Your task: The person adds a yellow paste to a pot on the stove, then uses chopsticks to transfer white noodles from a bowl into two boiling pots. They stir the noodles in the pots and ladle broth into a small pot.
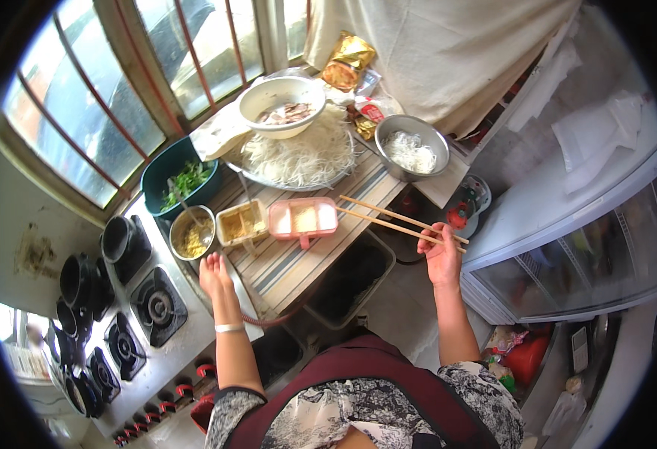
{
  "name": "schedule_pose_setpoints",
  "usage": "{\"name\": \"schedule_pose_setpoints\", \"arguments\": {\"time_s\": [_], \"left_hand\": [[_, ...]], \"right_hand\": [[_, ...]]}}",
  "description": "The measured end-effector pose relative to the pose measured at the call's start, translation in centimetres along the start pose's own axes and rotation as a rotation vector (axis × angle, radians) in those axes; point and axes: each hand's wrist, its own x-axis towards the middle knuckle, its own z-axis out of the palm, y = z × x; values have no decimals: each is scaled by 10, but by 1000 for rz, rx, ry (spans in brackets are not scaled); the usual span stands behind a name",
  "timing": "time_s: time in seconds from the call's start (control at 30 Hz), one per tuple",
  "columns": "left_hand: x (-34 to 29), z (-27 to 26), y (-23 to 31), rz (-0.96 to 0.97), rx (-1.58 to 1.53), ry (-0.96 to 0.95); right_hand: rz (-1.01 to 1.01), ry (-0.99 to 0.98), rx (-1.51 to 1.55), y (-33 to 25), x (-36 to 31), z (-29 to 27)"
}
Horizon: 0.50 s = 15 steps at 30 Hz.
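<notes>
Our two forearms rise from the lower edge, the left nearly upright at left of centre, the right tilting slightly left at right of centre. Our left hand (pixel 216 278) is palm up, loosely open and holding nothing, just below a small steel bowl (pixel 206 223) of yellow bits; we cannot tell whether they touch. Our right hand (pixel 442 260) is partly closed around two wooden chopsticks (pixel 396 216), which slant up-left toward the frame's centre, their tips beside one pink box (pixel 321 230). On the striped table (pixel 298 262), left of that box, sits one cream container (pixel 231 242), making three small vessels in a row. Beyond, we count one teal basin (pixel 156 178) of greens at upper left, one tray (pixel 287 185) heaped with white strands at upper centre, one white bowl (pixel 257 106) of sliced pieces atop the heap, and one larger steel bowl (pixel 399 169) of white strands, upper right of centre.
</notes>
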Motion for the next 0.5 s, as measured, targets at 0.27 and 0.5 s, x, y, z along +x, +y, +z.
{"name": "schedule_pose_setpoints", "arguments": {"time_s": [0.27,0.5], "left_hand": [[-174,97,-103,-517,619,-749],[-185,232,-282,-540,770,-891]], "right_hand": [[-279,187,-90,-41,86,-42],[-202,179,-103,-68,162,-89]]}}
